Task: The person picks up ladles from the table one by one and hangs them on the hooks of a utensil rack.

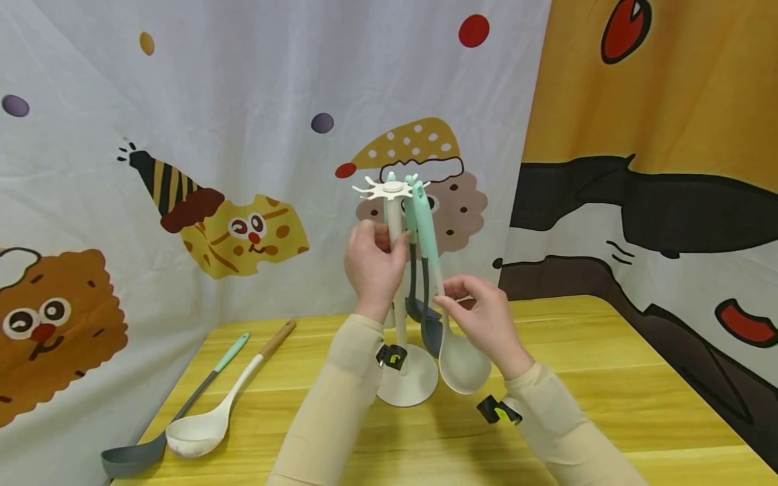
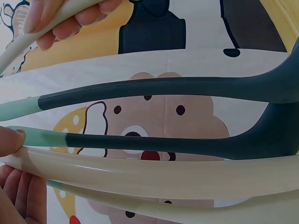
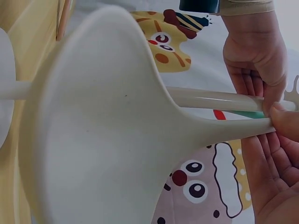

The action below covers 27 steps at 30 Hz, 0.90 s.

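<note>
A white utensil stand (image 1: 407, 388) stands upright, with a ring of hooks on top. My left hand (image 1: 378, 266) grips its pole below the ring. In my right hand (image 1: 483, 314) is a large white spoon (image 1: 464, 364), pinched on the pale lower part of its mint handle. The bowl hangs down in front of the stand's right side, and the handle's top overlaps the hook ring. Two dark grey utensils with mint handles, one of them a ladle (image 1: 432, 336), hang behind the spoon. Another pale utensil (image 2: 154, 207) hangs beside the pole, mostly hidden.
On the table's left side lie a grey ladle (image 1: 134, 459) with a mint handle and a white ladle (image 1: 200, 432) with a wooden handle. A cartoon-printed curtain (image 1: 243, 81) hangs behind the wooden table (image 1: 577, 405).
</note>
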Available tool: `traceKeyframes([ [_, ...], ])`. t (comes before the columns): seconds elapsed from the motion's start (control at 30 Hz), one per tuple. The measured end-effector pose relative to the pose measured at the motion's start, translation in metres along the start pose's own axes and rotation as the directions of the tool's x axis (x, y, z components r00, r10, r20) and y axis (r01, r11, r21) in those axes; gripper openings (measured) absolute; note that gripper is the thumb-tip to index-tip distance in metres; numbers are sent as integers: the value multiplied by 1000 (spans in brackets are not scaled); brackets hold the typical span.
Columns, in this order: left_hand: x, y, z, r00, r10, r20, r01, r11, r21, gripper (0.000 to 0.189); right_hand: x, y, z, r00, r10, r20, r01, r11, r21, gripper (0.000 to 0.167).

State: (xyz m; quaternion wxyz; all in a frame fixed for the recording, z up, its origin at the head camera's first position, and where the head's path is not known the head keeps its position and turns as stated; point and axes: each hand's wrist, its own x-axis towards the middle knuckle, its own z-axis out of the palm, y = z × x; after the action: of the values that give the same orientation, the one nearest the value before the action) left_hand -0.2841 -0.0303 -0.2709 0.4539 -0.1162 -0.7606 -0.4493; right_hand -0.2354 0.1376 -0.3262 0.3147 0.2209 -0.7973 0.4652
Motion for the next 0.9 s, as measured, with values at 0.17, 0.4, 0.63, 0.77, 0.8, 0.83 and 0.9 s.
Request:
traceKeyframes([
  [0.17, 0, 1, 0, 1000, 0, 3, 0, 1000, 5, 26, 1, 0, 2, 1000, 16, 25, -16, 1000, -11, 15],
  [0.4, 0, 1, 0, 1000, -7, 6, 7, 1000, 3, 26, 1, 0, 1, 998, 18, 67, -18, 1000, -6, 15],
  [0.63, 0, 0, 0, 1000, -8, -2, 8, 1000, 12, 26, 5, 6, -8, 996, -34, 85, 37, 999, -33, 23],
  [0.77, 1, 1, 1, 1000, -5, -9, 5, 1000, 18, 26, 7, 4, -15, 995, -66, 78, 69, 997, -27, 31],
  [0.8, 1, 1, 1, 1000, -4, -12, 5, 1000, 19, 25, 9, 3, -17, 994, -75, 80, 77, 997, -23, 34],
  [0.83, 1, 1, 1, 1000, -5, -14, 5, 1000, 18, 25, 10, 2, -19, 993, -80, 82, 82, 996, -19, 38],
  [0.9, 1, 1, 1, 1000, -6, -16, 6, 1000, 17, 25, 14, -1, -22, 992, -85, 88, 87, 996, -19, 45],
])
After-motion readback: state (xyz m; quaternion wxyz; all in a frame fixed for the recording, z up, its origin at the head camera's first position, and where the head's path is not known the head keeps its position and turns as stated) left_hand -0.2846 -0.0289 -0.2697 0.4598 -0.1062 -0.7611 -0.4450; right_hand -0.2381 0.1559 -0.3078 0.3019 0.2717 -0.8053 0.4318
